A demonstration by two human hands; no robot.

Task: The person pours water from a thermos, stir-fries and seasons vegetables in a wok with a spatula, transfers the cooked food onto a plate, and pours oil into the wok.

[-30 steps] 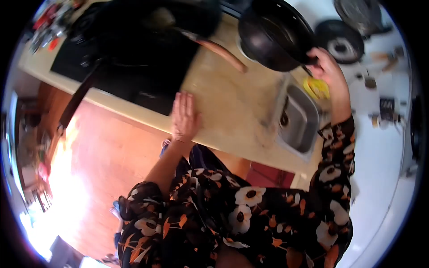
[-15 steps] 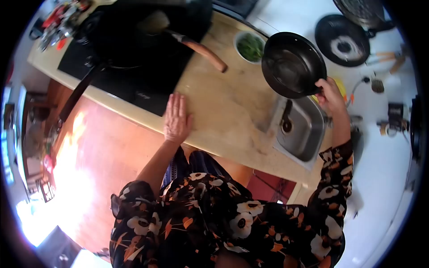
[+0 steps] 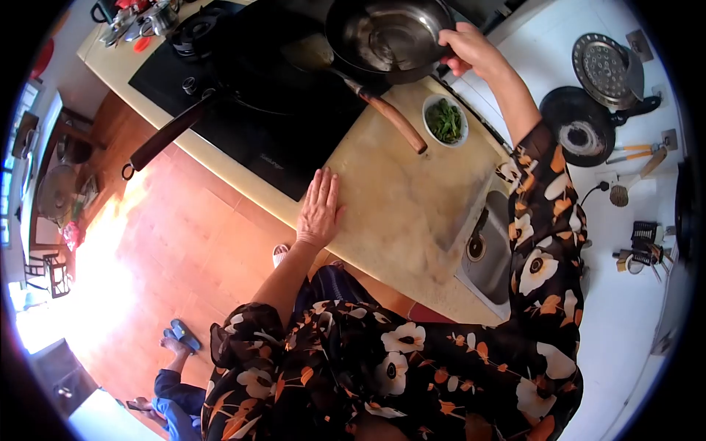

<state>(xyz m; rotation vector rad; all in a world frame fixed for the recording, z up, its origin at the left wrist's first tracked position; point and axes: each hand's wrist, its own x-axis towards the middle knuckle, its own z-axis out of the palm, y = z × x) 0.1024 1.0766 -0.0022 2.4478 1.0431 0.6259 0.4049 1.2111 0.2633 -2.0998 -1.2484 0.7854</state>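
Observation:
High over the back of the cooktop [image 3: 272,154], my right hand [image 3: 471,50] grips the rim of a deep, round black pan [image 3: 390,40], which is tilted so its shiny inside shows. My left hand [image 3: 319,212] lies flat with fingers stretched on the counter's front edge, beside the cooktop corner. A dark wok with a long handle [image 3: 173,132] sits on the cooktop, its body hard to make out against the black. A turner with a wooden handle [image 3: 393,121] rests across it, the handle reaching over the counter. Close by stands a white bowl of chopped greens [image 3: 445,121].
A steel sink [image 3: 489,253] is set into the counter [image 3: 412,213] at right. A black frying pan [image 3: 581,136], a perforated lid [image 3: 607,70] and utensils [image 3: 643,246] hang on the white wall. Another person's sandalled foot [image 3: 180,338] is on the floor at lower left.
My right hand has carried the black pan from above the sink side, leftward and away, to over the cooktop. My left hand stays flat on the counter. The view has shifted.

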